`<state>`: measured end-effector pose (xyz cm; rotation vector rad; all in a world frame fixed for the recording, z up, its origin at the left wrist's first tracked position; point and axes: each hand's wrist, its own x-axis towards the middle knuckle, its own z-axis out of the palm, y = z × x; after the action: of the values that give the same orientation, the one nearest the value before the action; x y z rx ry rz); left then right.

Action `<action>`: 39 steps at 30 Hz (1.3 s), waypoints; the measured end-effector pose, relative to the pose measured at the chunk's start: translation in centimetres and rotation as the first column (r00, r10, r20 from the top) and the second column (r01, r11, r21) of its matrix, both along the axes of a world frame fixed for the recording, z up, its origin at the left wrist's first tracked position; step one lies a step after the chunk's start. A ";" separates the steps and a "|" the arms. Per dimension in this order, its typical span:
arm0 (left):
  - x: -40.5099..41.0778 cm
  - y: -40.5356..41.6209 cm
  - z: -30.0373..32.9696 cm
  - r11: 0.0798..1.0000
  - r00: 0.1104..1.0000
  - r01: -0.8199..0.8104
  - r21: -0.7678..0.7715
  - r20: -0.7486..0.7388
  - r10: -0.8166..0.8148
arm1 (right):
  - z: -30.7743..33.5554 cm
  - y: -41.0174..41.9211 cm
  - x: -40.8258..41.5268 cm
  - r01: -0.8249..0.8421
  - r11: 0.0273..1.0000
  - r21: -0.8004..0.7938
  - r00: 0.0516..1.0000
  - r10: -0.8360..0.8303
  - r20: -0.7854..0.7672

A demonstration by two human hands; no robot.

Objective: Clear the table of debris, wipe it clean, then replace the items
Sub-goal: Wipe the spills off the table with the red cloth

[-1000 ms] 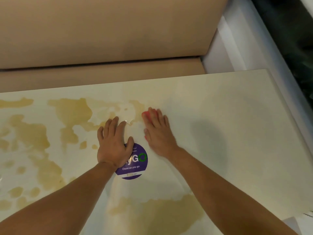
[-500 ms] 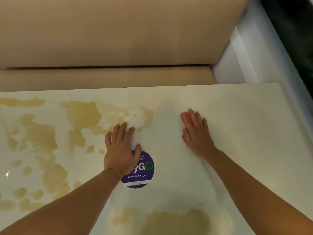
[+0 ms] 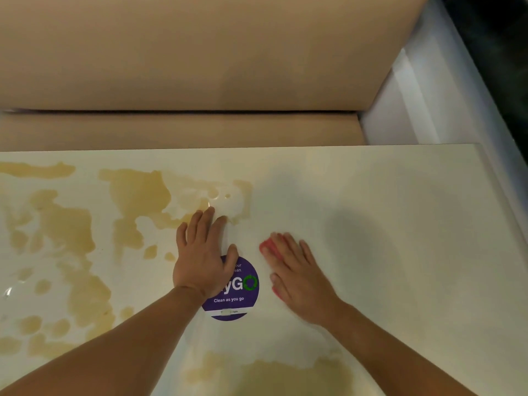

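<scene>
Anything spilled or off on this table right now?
Yes. Yellowish-brown liquid puddles blotch the left half of the cream tabletop, with another patch at the near edge. The right half looks wiped. The right hand presses flat on a pink cloth; the left hand partly covers a round purple sticker.

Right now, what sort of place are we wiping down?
Probably a cafe or canteen booth. A purple round sticker on the pale table reads "Clean as you go", and tan bench seating runs behind. Brownish spills cover the table's left side.
</scene>
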<state>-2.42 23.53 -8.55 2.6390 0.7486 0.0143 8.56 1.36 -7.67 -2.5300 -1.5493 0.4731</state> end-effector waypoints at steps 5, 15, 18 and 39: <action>0.0 0.0 0.0 1.000 1.000 -0.002 -0.009 0.010 0.002 | -0.7 0.1 7.8 0.104 0.994 -0.029 0.991 -0.101 0.084; 0.0 0.1 0.0 1.000 1.000 0.008 0.000 0.000 -0.008 | -0.6 13.0 12.8 0.332 0.942 0.046 0.937 -0.335 0.101; 0.0 0.1 0.1 1.000 1.000 0.011 0.002 -0.004 -0.011 | -0.5 10.4 7.3 0.183 0.981 0.058 0.980 -0.187 0.071; 0.0 0.0 0.0 1.000 1.000 0.002 0.001 0.008 -0.002 | -0.3 10.6 5.7 0.015 0.997 0.078 1.000 -0.017 0.021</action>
<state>-2.38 23.52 -8.56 2.6391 0.7439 0.0243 14.25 11.95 -7.99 -2.4955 -1.5227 0.3769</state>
